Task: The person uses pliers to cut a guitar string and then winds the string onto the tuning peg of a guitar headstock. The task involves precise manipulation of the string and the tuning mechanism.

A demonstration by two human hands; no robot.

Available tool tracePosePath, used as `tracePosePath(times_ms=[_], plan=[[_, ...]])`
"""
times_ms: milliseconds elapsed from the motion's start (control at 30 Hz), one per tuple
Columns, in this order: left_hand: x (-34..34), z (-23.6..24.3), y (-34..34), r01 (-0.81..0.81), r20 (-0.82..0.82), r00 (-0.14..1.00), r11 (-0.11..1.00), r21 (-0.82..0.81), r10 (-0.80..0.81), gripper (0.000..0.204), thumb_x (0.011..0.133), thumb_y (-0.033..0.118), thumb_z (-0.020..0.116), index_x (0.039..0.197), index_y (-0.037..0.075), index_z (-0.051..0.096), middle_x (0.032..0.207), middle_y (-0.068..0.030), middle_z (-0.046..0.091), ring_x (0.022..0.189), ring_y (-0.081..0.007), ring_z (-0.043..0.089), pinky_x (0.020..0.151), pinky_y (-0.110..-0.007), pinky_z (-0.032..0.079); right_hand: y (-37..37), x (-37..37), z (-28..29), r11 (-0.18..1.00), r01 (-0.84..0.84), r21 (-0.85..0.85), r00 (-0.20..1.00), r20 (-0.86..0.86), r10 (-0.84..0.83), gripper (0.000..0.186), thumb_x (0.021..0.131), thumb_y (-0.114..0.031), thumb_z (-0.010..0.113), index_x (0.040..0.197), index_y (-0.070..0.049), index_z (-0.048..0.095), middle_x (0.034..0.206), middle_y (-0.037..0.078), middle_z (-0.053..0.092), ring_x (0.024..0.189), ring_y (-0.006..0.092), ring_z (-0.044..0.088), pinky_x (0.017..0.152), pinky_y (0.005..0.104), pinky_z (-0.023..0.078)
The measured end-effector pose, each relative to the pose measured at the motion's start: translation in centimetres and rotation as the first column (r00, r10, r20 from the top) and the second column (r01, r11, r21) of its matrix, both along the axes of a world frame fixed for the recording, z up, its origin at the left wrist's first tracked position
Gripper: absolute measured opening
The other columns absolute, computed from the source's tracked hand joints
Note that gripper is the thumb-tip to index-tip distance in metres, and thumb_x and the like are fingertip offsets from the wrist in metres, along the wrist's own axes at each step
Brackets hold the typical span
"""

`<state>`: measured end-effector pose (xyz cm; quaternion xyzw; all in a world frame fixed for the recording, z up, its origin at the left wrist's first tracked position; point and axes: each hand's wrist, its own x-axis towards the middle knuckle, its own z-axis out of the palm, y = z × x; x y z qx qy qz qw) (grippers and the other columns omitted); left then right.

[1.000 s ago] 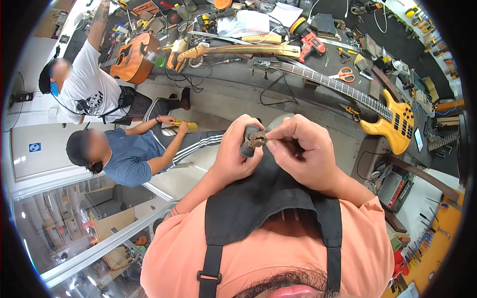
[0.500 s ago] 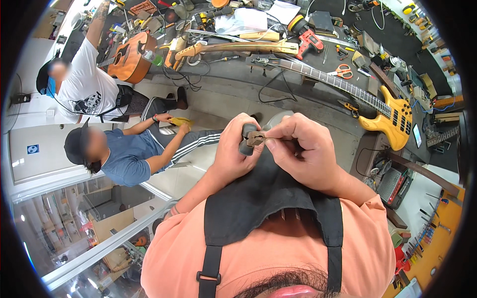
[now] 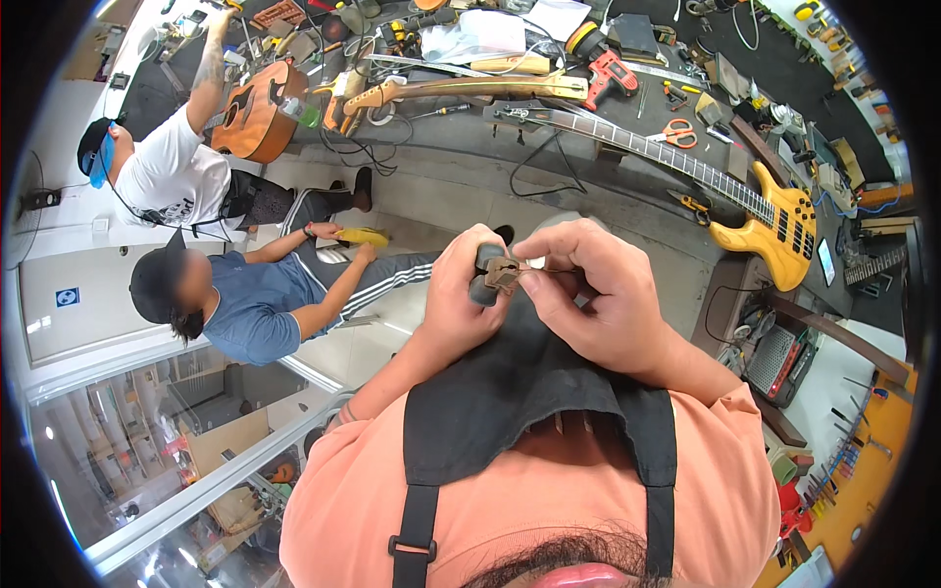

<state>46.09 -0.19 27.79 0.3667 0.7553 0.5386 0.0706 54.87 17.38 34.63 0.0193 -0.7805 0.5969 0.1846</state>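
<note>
My left hand (image 3: 456, 294) is closed around a pair of pliers (image 3: 503, 275) with dark grips and worn brownish jaws, held in front of my black apron (image 3: 549, 392). The jaws point up and to the right. Close against them, my right hand (image 3: 613, 299) is closed in a pinch, thumb and forefinger together. A thin wire-like piece (image 3: 551, 270) shows between those fingers and the jaws. Most of it is hidden, and I cannot tell whether the jaws grip its end.
Across the far side runs a cluttered workbench (image 3: 441, 137). On it lie a yellow bass guitar (image 3: 769, 230), orange-handled scissors (image 3: 676, 134), a red power tool (image 3: 610, 78) and an acoustic guitar (image 3: 263, 113). Two people are at left; one holds a yellow object (image 3: 363, 237).
The pliers' jaws have turned slightly in my left hand; my right hand stays pinched beside them. At left, the person in white has shifted, and the seated person's yellow object has tilted.
</note>
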Motion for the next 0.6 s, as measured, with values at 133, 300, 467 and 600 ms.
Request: tracePosePath(times_ms=[133, 300, 467, 600], plan=[[-0.12, -0.16, 0.03, 0.014, -0.022, 1.0, 1.0, 0.001, -0.014, 0.036, 0.074, -0.001, 0.076, 0.103, 0.005, 0.055, 0.088, -0.0134, 0.055, 0.079, -0.0371, 0.057, 0.073, -0.042, 0.047, 0.32, -0.08, -0.57, 0.999, -0.016, 0.047, 0.996, -0.092, 0.02, 0.014, 0.086, 0.003, 0.074, 0.096, -0.002, 0.066, 0.074, 0.004, 0.061, 0.054, 0.0111, 0.057, 0.049, 0.0275, 0.044], [-0.17, 0.24, 0.38, 0.034, -0.043, 0.999, 0.999, -0.001, -0.034, 0.038, 0.074, -0.001, 0.075, 0.105, 0.005, 0.053, 0.09, -0.0137, 0.055, 0.082, -0.0377, 0.057, 0.074, -0.043, 0.047, 0.27, 0.08, -0.66, 0.998, 0.005, 0.066, 0.99, -0.139, 0.004, 0.017, 0.082, 0.006, 0.074, 0.093, -0.003, 0.065, 0.072, 0.005, 0.058, 0.053, 0.0153, 0.056, 0.049, 0.0297, 0.043], [-0.16, 0.46, 0.52, 0.038, -0.03, 0.999, 0.999, 0.003, -0.038, 0.039, 0.074, -0.001, 0.074, 0.105, 0.005, 0.053, 0.092, -0.0143, 0.055, 0.084, -0.0378, 0.056, 0.076, -0.043, 0.047, 0.19, 0.02, -0.58, 0.995, 0.023, 0.093, 0.983, -0.183, -0.005, 0.019, 0.079, 0.007, 0.073, 0.092, -0.003, 0.065, 0.073, 0.006, 0.06, 0.054, 0.0181, 0.057, 0.049, 0.0306, 0.043], [-0.09, 0.55, 0.44, 0.036, -0.032, 0.999, 0.999, -0.003, -0.036, 0.039, 0.073, -0.002, 0.074, 0.105, 0.005, 0.053, 0.093, -0.0144, 0.055, 0.084, -0.0375, 0.056, 0.077, -0.042, 0.047, 0.17, -0.09, -0.55, 0.995, 0.026, 0.101, 0.979, -0.203, -0.005, 0.018, 0.079, 0.007, 0.072, 0.092, -0.003, 0.065, 0.074, 0.007, 0.061, 0.054, 0.0185, 0.058, 0.05, 0.031, 0.044]])
